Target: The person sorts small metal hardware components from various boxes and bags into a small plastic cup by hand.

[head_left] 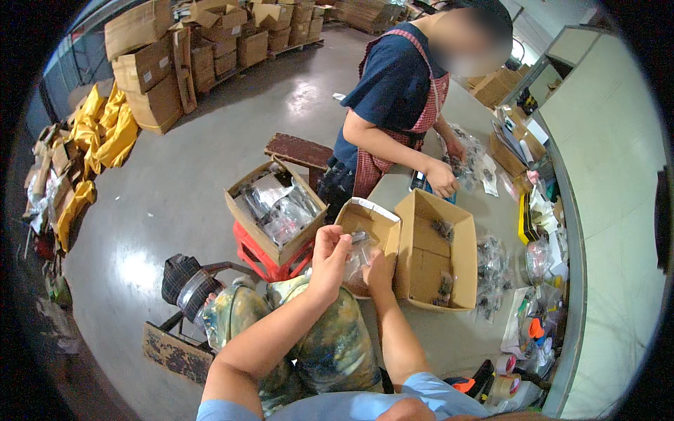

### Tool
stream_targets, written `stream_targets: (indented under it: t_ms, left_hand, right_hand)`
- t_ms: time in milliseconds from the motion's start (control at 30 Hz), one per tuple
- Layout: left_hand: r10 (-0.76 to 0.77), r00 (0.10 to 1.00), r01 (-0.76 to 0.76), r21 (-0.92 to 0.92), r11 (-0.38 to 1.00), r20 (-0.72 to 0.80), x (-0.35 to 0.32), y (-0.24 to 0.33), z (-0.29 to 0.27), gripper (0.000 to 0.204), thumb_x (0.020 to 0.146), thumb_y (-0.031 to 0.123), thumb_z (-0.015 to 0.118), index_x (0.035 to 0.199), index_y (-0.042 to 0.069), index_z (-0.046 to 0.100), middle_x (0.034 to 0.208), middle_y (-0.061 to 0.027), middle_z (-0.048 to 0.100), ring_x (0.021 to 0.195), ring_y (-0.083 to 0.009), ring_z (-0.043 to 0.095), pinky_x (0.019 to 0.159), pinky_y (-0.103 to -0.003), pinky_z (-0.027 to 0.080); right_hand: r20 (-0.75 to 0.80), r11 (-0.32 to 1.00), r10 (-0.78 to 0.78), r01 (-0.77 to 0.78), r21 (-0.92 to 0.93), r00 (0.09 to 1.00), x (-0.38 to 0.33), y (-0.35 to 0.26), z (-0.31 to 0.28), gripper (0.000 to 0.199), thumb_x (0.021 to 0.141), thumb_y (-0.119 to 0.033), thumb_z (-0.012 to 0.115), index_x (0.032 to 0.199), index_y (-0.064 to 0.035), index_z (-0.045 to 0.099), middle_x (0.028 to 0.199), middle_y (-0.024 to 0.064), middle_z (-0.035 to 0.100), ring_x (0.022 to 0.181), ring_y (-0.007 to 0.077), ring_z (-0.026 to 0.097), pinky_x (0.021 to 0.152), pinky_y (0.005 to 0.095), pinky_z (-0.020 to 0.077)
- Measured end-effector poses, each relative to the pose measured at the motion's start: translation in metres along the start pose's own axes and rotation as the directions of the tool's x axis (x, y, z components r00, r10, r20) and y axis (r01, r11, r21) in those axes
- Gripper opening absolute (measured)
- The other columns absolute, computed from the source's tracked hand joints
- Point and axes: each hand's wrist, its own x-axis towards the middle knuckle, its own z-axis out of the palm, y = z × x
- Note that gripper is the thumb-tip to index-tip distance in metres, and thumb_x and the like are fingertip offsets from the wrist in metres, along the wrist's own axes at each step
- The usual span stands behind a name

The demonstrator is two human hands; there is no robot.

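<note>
- My left hand (330, 247) pinches the top of a clear bag (357, 254) with dark parts inside.
- My right hand (380, 270) grips the same bag from the side, fingers closed on the plastic.
- The bag hangs over a small open box (372, 216) at the table (449, 337) edge.
- Just beside it sits a bigger open box (428, 252) with a few bagged parts.
- Across the table, a person's hand (442, 184) sorts more bags.
</note>
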Motion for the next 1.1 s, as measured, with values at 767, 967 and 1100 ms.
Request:
stream_targets:
  t_ms: [767, 967, 1100]
  left_hand:
    - [-0.074, 0.869, -0.389, 0.767, 0.51, 0.49, -0.006, 0.038, 0.006, 0.014, 0.074, 0.011, 0.072, 0.079, 0.0, 0.064, 0.071, -0.0131, 0.062, 0.061, -0.0257, 0.062, 0.058, -0.031, 0.049]
    - [0.247, 0.78, -0.605, 0.594, 0.53, 0.574, 0.0, 0.015, 0.001, 0.013, 0.069, 0.006, 0.074, 0.078, 0.002, 0.065, 0.075, -0.0111, 0.061, 0.069, -0.025, 0.062, 0.06, -0.033, 0.049]
    - [0.136, 0.802, -0.565, 0.666, 0.487, 0.582, -0.005, 0.026, 0.001, 0.014, 0.068, 0.003, 0.072, 0.08, 0.003, 0.065, 0.076, -0.0109, 0.06, 0.071, -0.026, 0.061, 0.062, -0.032, 0.049]
  right_hand:
    - [-0.177, 0.658, -0.139, 0.224, 0.719, 0.974, -0.048, -0.058, -0.108, 0.024, 0.082, 0.001, 0.062, 0.103, -0.0024, 0.051, 0.093, 0.0031, 0.056, 0.079, 0.0093, 0.052, 0.071, 0.0223, 0.0428]
    - [-0.262, 0.715, -0.291, 0.391, 0.58, 0.92, -0.061, -0.074, -0.138, 0.015, 0.082, 0.003, 0.06, 0.096, -0.0001, 0.056, 0.093, 0.0032, 0.058, 0.079, 0.008, 0.049, 0.071, 0.021, 0.0407]
    - [-0.244, 0.722, -0.437, 0.499, 0.479, 0.866, -0.065, -0.086, -0.154, 0.013, 0.079, 0.001, 0.063, 0.092, 0.0002, 0.059, 0.093, 0.0082, 0.061, 0.081, 0.0152, 0.055, 0.072, 0.0258, 0.0445]
